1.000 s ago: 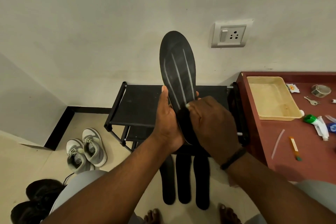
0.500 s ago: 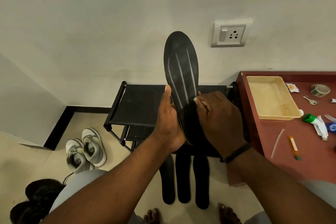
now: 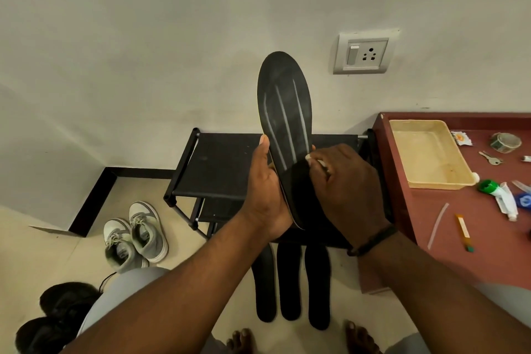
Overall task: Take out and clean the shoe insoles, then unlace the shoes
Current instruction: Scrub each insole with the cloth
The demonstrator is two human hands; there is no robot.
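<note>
You hold the black insole (image 3: 284, 112) upright in front of you, its long axis running nearly vertical, toe end up against the wall and heel end down between your hands. Your left hand (image 3: 265, 190) grips the heel half from the left edge, thumb along the rim, palm cupped behind. Your right hand (image 3: 342, 181) is curled round a small pale wad, seemingly a wipe (image 3: 311, 158), pressed to the insole's right edge just above a dark cloth-like flap covering the heel. The right hand is the one placed to work; the uncleaned stretch lies above it, toward the toe, so the stroke probably needs to run upward along the long axis while the left steadies. Below the insole, three more insoles (image 3: 290, 282) lie side by side on the floor. Left of it stand grey shoes (image 3: 135, 236), still laced.
</note>
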